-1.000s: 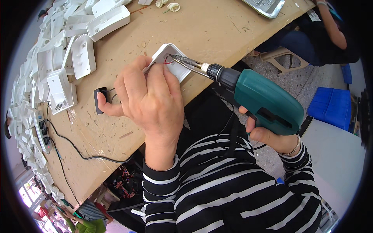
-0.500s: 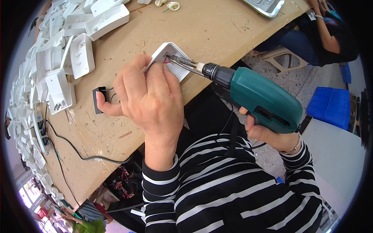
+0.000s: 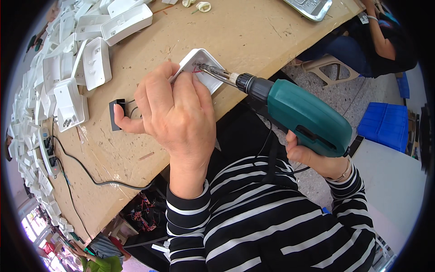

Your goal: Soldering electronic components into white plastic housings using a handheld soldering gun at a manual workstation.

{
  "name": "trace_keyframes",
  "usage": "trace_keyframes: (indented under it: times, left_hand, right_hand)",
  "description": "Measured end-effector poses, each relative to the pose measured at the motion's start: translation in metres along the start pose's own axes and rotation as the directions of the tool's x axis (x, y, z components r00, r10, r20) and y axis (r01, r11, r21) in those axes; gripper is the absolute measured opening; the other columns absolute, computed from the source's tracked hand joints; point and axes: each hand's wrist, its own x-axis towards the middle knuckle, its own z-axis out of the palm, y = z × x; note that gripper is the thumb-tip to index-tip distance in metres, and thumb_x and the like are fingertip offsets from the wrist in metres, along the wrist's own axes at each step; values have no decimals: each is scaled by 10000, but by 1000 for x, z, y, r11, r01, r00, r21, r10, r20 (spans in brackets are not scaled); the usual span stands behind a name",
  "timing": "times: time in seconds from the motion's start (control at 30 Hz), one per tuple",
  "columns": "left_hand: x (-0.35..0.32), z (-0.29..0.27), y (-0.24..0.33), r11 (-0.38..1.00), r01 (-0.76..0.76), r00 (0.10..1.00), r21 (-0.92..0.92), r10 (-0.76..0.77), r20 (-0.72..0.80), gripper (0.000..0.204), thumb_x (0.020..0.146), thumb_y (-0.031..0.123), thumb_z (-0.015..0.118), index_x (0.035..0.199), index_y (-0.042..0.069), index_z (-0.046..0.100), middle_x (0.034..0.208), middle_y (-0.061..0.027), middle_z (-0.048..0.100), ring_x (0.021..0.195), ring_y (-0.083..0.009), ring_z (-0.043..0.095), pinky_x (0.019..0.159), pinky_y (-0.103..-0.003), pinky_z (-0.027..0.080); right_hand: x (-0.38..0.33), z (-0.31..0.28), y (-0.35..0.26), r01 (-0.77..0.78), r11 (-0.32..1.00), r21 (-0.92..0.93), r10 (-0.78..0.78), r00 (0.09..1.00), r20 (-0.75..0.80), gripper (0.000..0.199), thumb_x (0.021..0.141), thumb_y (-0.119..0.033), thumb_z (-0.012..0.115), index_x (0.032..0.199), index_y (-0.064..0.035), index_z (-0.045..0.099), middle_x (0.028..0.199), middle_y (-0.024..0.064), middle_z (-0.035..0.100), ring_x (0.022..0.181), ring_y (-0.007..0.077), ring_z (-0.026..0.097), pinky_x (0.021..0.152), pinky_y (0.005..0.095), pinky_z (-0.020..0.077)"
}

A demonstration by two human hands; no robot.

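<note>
A white housing [image 3: 201, 68] is pinned at the near edge of the bench [image 3: 253, 31] by the left hand [image 3: 174, 115], whose fingers are curled over its left side, probably so that it cannot turn under the tool. The open face of the housing is kept upward, and red wiring is seen inside it. The thumb is stretched out away from the housing toward a small black part [image 3: 116, 114], which it touches or nearly touches; thin wires run from that part toward the housing. The right hand [image 3: 312, 158] is closed around the grip of a green drill [image 3: 301, 115], held nearly level so that its bit [image 3: 213, 71] is brought into the housing from the right; the exact screw it meets cannot be made out. The two hands are held well apart, one on each side of the housing.

Left of the housing, white covers [image 3: 97, 63] lie loose, and a long heap of the same shells [image 3: 31, 104] is banked beyond them. Below these a power strip [image 3: 47, 152] lies, its black cable [image 3: 99, 181] trailing along the bench toward the near edge. Beyond the housing, at the far side, a metal tray [image 3: 312, 7] is set. To the right of the housing, off the bench, another person [image 3: 380, 41] is seated, with a blue crate [image 3: 385, 124] on the floor nearby. The view into the housing is partly blocked by the left fingers, and the bit has little room beside them
</note>
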Motion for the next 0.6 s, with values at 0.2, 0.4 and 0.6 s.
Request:
trace_keyframes:
  times: [0.2,0.4,0.6]
  left_hand:
    - [-1,2,0,999,2,1000,-51,-4,-23,51,707,129,661,680,122,618,928,53,544,895,-147,524,999,-492,90]
    - [-1,2,0,998,4,1000,-62,-5,-20,56,706,128,663,680,119,614,928,48,543,904,-150,522,999,-497,89]
    - [-2,2,0,998,-4,1000,-60,3,-28,56,703,128,664,680,114,614,926,43,543,905,-155,521,999,-502,88]
  right_hand:
    - [0,1,0,12,999,-37,-12,1000,-12,593,704,-121,795,1185,61,502,820,43,628,702,68,584,643,191,485]
    - [0,-1,7,74,997,7,-74,997,33,515,707,-85,784,1141,45,539,883,76,639,744,91,636,670,214,528]
    - [-1,1,6,118,993,-25,-117,993,35,457,708,-83,781,1098,29,569,898,85,647,744,106,648,673,224,535]
